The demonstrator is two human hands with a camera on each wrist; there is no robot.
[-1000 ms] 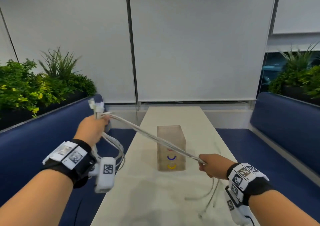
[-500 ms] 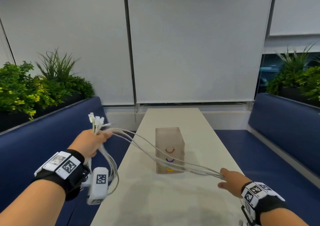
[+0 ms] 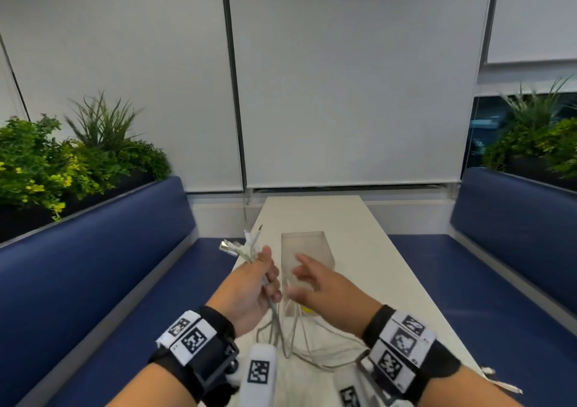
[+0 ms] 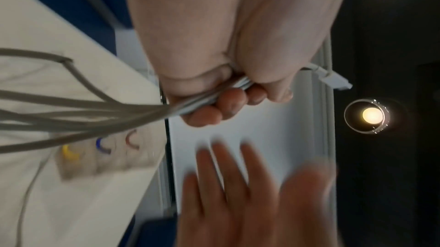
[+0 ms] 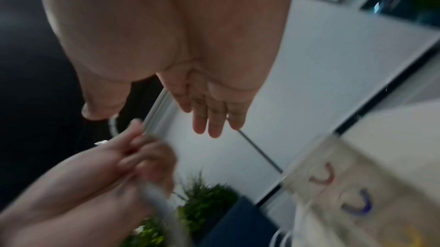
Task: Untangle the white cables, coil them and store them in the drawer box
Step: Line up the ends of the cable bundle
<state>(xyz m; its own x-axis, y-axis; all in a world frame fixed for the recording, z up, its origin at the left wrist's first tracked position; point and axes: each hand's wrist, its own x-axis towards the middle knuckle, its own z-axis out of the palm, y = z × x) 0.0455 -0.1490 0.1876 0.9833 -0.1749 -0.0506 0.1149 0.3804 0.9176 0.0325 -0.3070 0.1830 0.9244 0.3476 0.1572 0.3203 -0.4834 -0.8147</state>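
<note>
White cables [image 3: 282, 335] bunched in left hand [image 3: 253, 285] grip.

Left hand [image 4: 214, 74] grips bundled white cables [image 4: 100, 113]; right hand [image 4: 250, 194] spread nearby.

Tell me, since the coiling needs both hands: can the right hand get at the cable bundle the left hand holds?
Probably yes. The right hand is open and empty, close beside the left hand, which grips the white cables below their plugs. Nothing lies between them.
</note>
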